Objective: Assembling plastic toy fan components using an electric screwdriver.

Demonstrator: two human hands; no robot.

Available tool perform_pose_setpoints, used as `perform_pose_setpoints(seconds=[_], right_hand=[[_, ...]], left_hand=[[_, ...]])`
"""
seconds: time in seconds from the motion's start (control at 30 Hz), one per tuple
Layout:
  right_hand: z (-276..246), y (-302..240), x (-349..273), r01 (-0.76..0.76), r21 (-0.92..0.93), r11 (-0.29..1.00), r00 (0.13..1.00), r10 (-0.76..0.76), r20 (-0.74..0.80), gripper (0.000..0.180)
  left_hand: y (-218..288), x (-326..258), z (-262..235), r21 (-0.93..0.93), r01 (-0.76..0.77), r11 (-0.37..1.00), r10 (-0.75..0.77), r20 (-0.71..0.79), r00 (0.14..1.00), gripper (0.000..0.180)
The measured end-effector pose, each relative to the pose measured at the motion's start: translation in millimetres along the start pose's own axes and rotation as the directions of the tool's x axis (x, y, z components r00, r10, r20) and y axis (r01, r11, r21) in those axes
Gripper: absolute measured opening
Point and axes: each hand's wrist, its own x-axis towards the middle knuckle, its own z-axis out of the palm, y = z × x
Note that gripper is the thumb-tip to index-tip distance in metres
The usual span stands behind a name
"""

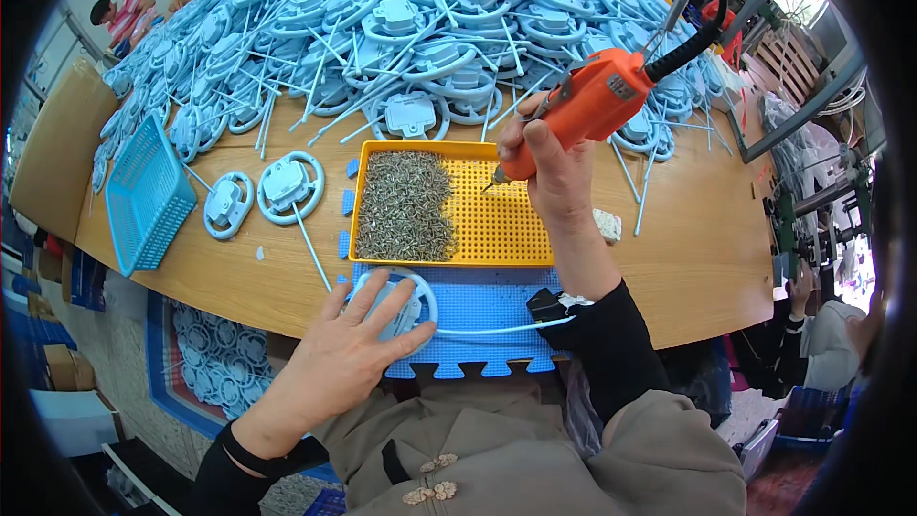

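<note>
My left hand (346, 349) lies flat, fingers spread, on a light blue ring-shaped plastic part (413, 301) that rests on a blue foam mat (482, 311) at the table's near edge. The part's thin white stem (487, 331) runs right across the mat. My right hand (554, 172) grips an orange electric screwdriver (597, 100), its bit pointing down at the yellow perforated tray (497, 225). A heap of small metal screws (406, 205) fills the tray's left half.
A big pile of the same light blue parts (411, 29) covers the far half of the wooden table (688, 258). Two separate parts (263, 193) lie left of the tray beside a blue basket (145, 196). Other people sit at the far left and right.
</note>
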Motion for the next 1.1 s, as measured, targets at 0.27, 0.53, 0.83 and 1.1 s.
perform_pose_setpoints(seconds=[0.27, 0.53, 0.83, 1.1], right_hand=[[3.4, 3.7, 6.5, 0.022, -0.050, 0.999, 0.999, -0.020, 0.031, 0.032], [4.3, 4.6, 1.3, 0.025, -0.078, 0.997, 1.000, -0.024, 0.017, 0.030], [37.3, -46.1, -8.5, 0.127, -0.132, 0.983, 0.988, -0.115, 0.100, 0.044], [75.8, -30.3, -64.9, -0.103, 0.011, 0.995, 0.951, 0.096, 0.293, 0.043]], left_hand=[[41.3, 3.3, 32.6, -0.266, 0.250, 0.931, -0.321, -0.273, 0.907, 0.036], [21.0, 7.1, 56.6, -0.177, -0.233, 0.956, 0.159, -0.356, 0.921, 0.029], [33.8, 4.6, 72.3, -0.035, -0.147, 0.989, 0.106, -0.535, 0.838, 0.014], [34.9, 1.3, 82.9, -0.154, -0.095, 0.984, -0.017, -0.600, 0.800, 0.011]])
